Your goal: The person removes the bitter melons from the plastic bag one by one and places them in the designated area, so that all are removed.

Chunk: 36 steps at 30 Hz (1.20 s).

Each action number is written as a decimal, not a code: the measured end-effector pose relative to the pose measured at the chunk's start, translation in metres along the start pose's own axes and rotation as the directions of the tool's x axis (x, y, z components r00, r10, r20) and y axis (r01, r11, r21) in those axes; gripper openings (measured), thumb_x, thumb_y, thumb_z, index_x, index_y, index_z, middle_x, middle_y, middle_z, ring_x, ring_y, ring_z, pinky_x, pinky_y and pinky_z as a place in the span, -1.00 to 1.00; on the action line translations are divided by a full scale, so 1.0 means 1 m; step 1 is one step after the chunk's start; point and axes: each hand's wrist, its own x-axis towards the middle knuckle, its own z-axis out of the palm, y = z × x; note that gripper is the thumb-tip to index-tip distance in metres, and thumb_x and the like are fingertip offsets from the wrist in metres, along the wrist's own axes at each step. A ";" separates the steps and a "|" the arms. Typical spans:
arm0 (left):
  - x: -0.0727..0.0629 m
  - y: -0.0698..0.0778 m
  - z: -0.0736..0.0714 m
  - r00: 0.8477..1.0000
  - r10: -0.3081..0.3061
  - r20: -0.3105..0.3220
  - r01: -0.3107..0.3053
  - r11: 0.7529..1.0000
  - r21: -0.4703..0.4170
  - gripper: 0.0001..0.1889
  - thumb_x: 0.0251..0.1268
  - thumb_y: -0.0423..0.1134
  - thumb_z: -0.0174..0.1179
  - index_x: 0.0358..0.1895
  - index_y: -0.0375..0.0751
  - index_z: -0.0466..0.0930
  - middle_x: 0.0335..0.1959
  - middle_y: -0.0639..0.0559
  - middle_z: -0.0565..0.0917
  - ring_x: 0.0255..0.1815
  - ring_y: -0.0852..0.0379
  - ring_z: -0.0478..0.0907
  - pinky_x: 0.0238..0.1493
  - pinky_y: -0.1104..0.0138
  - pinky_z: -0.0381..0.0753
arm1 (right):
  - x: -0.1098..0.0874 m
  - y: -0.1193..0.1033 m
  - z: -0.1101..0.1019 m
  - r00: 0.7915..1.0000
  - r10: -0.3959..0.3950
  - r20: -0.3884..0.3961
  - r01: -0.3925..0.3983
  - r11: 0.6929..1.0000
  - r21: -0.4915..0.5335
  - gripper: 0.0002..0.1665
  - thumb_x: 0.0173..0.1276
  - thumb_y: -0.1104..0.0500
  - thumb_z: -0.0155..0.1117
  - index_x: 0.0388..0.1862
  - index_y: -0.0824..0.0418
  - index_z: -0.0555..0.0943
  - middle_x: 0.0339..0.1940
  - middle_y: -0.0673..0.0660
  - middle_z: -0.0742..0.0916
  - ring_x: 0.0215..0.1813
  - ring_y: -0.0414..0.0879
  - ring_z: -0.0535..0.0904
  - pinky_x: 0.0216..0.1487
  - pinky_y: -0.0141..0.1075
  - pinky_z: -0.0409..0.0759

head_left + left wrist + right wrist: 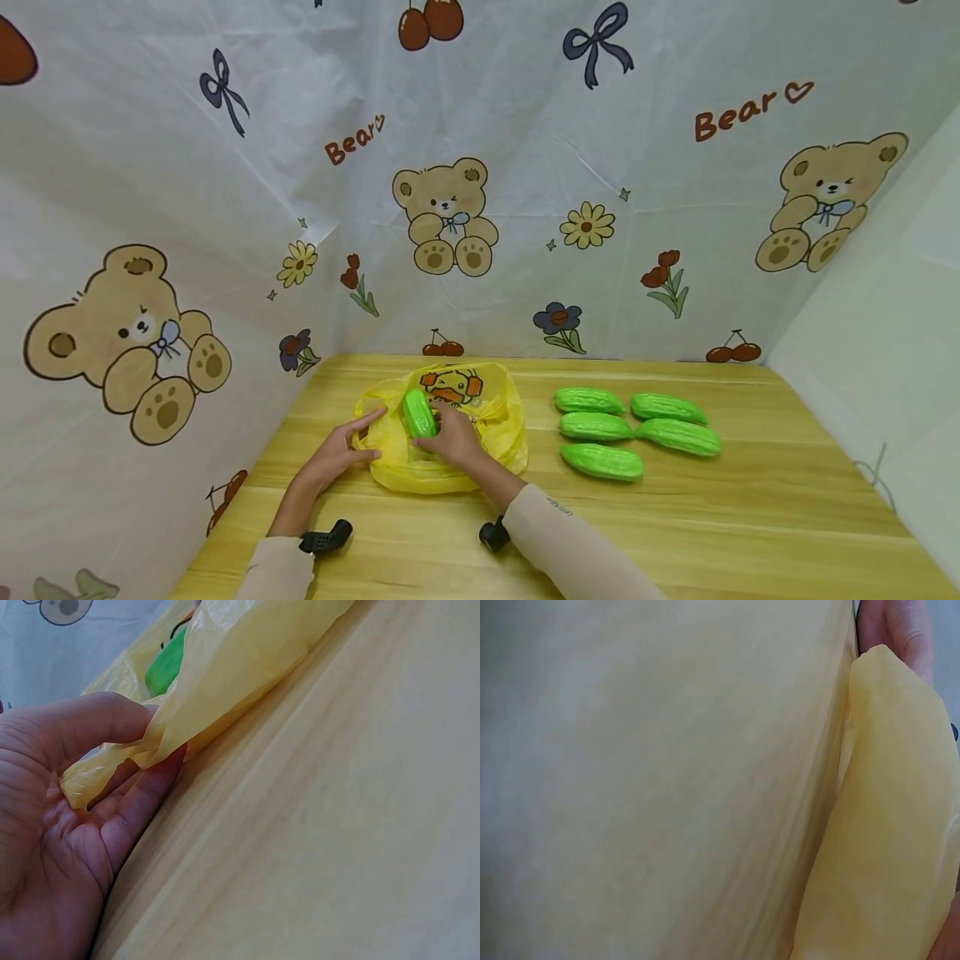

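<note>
A yellow plastic bag [506, 433] with a duck print lies spread on the table, its mouth gaping. Inside that mouth, my right hand [456, 437] grips a bright green bitter melon [418, 414] by its side. At the bag's left edge, my left hand [333, 457] pinches the thin plastic; the left wrist view shows the bag's edge [217, 682] between thumb and fingers, with a bit of green behind it. In the right wrist view the bag's side [892, 810] covers nearly all of my right hand.
To the right of the bag, several green bitter melons [596, 427] lie in two columns on the wooden table [787, 500]. A patterned bear cloth [525, 292] hangs behind and along the left. A thin pale cord [877, 475] is at the right edge.
</note>
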 end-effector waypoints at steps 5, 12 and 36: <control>0.001 -0.002 0.000 1.000 0.026 0.002 -0.026 0.999 -0.020 -0.21 0.23 -0.35 0.41 0.54 -0.22 0.30 0.51 -0.20 0.33 0.08 0.01 0.22 0.10 0.41 0.23 | 0.001 0.001 0.000 1.000 0.002 -0.005 -0.002 1.000 -0.029 -0.07 0.14 0.11 0.63 0.43 0.36 0.43 0.04 0.22 0.73 -0.04 0.01 0.68 -0.13 -0.22 0.66; 0.001 -0.001 -0.001 1.000 0.018 0.004 -0.018 0.999 -0.030 -0.21 0.23 -0.34 0.42 0.54 -0.18 0.31 0.54 -0.15 0.31 0.12 -0.02 0.21 0.13 0.41 0.21 | 0.001 0.000 -0.001 1.000 0.020 -0.001 -0.020 0.998 -0.061 -0.10 0.18 0.12 0.60 0.44 0.34 0.43 0.05 0.21 0.74 -0.01 0.02 0.68 -0.10 -0.20 0.65; 0.001 -0.001 0.000 1.000 -0.007 0.004 0.007 0.999 -0.031 -0.21 0.23 -0.32 0.42 0.55 -0.15 0.31 0.57 -0.09 0.27 0.18 -0.04 0.21 0.20 0.41 0.19 | 0.003 0.001 -0.006 0.996 -0.064 -0.058 0.063 0.998 -0.028 -0.41 0.23 0.28 0.52 0.23 0.42 0.62 0.04 0.27 0.75 -0.03 0.03 0.68 -0.13 -0.17 0.67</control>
